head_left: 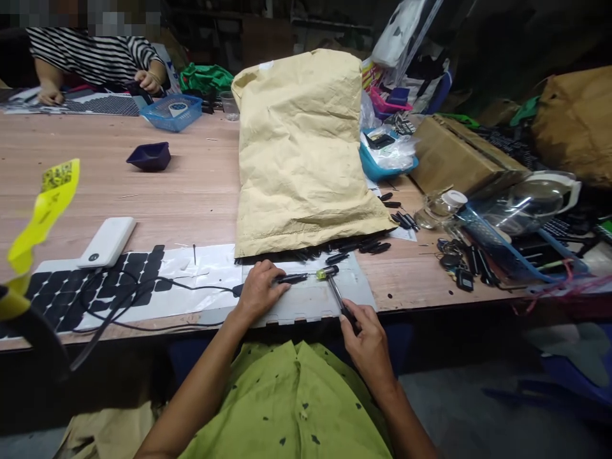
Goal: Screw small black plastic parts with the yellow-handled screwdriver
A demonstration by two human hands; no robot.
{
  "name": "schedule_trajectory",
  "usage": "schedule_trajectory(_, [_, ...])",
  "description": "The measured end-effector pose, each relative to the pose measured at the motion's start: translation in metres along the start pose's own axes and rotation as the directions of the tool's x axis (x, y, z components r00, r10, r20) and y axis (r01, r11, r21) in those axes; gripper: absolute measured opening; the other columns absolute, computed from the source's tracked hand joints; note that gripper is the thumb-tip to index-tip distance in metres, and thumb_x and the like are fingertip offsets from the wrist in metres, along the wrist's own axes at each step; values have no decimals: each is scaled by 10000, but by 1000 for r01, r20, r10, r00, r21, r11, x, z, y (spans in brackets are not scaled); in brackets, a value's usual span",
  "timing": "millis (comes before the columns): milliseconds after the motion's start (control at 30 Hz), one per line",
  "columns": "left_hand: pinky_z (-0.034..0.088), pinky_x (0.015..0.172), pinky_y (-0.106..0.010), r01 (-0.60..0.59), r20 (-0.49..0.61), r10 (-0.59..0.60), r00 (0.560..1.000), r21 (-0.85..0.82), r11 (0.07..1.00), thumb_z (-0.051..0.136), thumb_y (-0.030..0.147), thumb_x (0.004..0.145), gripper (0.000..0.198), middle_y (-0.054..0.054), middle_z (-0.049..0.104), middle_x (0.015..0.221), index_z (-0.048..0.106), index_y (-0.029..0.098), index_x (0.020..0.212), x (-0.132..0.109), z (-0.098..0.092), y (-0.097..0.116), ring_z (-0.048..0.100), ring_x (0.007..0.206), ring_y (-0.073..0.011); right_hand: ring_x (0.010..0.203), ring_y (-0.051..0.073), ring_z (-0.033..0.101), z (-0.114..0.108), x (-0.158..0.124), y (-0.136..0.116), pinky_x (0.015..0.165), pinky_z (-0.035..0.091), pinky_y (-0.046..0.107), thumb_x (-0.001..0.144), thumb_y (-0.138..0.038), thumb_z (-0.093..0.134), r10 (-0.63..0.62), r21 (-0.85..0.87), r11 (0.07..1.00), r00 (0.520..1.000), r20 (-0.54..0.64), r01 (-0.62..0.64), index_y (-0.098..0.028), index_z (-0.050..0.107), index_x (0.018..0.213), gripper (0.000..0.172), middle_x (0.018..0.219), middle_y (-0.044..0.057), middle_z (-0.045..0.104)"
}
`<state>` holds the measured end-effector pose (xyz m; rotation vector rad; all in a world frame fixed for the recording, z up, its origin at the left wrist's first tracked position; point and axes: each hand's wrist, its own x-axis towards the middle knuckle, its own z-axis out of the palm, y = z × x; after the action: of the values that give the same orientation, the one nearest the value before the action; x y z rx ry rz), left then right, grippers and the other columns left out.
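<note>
Gripping on both sides: with the right grip (366, 328), wrapped round the dark handle of a small hammer (336, 295); with the left grip (261, 290), apparently closed by thumb and fingers on one end of a slim dark piece (295, 278). Cannot tell how much of that piece to count as hidden under the left fingers. Judging by this pairing, probably busy with tapping the piece against the pale board (313, 303) at the near edge of the worktop (201, 197). Seems to call next for a steady left hold, a square aim of the yellow-green hammer face and left fingertips well out of its path; could slip if pinched too lightly. Look for the dark piece low over the board, pointing rightward out of the left grip toward the hammer head. Find its free end just beside that head; cannot tell contact from a narrow gap. Note the right grip apart from the piece, to its right and nearer the front edge. Beyond, see a large paper sack (301, 153) with loose black pieces (378, 248) along its lower edge, and, leftward, a black cable (205, 287) lying across a printed sheet (174, 299).
</note>
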<state>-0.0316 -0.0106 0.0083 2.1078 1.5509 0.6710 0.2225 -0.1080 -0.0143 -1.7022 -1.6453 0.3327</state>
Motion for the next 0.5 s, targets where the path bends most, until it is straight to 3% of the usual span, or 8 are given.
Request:
schedule_trajectory(133, [465, 816, -364, 27, 14, -26, 1000, -15, 1000, 726, 291, 857, 121, -31, 641, 889, 769, 244, 960, 3, 4, 0, 562, 878, -223, 694, 161, 615, -3, 4, -3, 674, 571, 287, 911, -321, 556, 36, 66, 997, 999, 10, -37, -214, 768, 1134, 326, 874, 60, 660])
schedule_trajectory(300, [434, 836, -372, 88, -1, -88, 996, 0, 996, 755, 340, 828, 175, -23, 663, 891, 782, 280, 989, 8, 12, 9, 552, 903, -234, 521, 91, 499, -7, 3, -4, 491, 495, 240, 887, -359, 614, 151, 289, 943, 986, 66, -164, -192, 773, 1101, 315, 871, 43, 654])
schedule_trajectory(500, [415, 827, -370, 116, 22, -116, 993, -2, 993, 755, 338, 834, 151, -23, 690, 909, 795, 303, 975, 11, 12, 11, 553, 910, -235, 511, 67, 501, -7, -3, -22, 428, 442, 212, 893, -428, 653, 195, 448, 857, 965, 178, -256, -207, 754, 1168, 367, 927, 41, 634])
